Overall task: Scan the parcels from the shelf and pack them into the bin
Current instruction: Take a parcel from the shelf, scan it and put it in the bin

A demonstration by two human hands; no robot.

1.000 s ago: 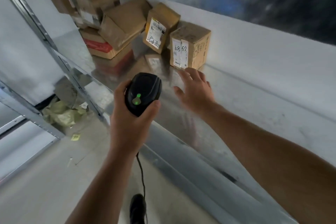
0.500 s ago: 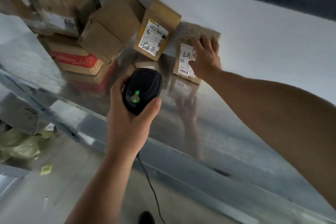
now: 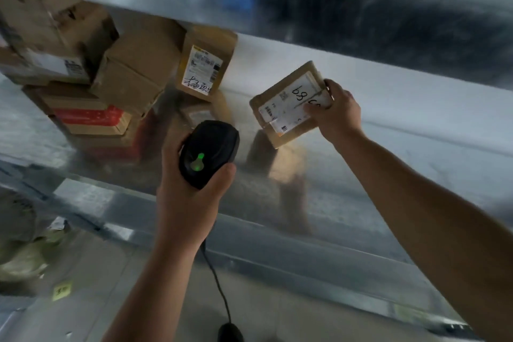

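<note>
The small cardboard parcel (image 3: 288, 104) hangs clear of the metal shelf (image 3: 388, 175), tilted, with its white label and handwritten digits facing the camera. The right hand (image 3: 337, 112) grasps it by the end nearest the wrist, thumb laid over a corner of the label and fingers wrapped behind. Carried this way by 1 hand, it is probably light, and the taped cardboard looks stiff enough not to buckle. The glossy label may be slicker than the bare board, so the cardboard edges are the surer hold, with the thumb kept off the printed barcodes. Below and to the left of that hand, the left hand (image 3: 191, 203) is clenched around a black scanner (image 3: 209, 154), its green light lit and its nose angled up toward the parcel. A cable (image 3: 219, 286) trails down from that fist. Further left of the 2 hands, a pile of other parcels (image 3: 111, 69) sits on the shelf. The bin is out of sight.
</note>
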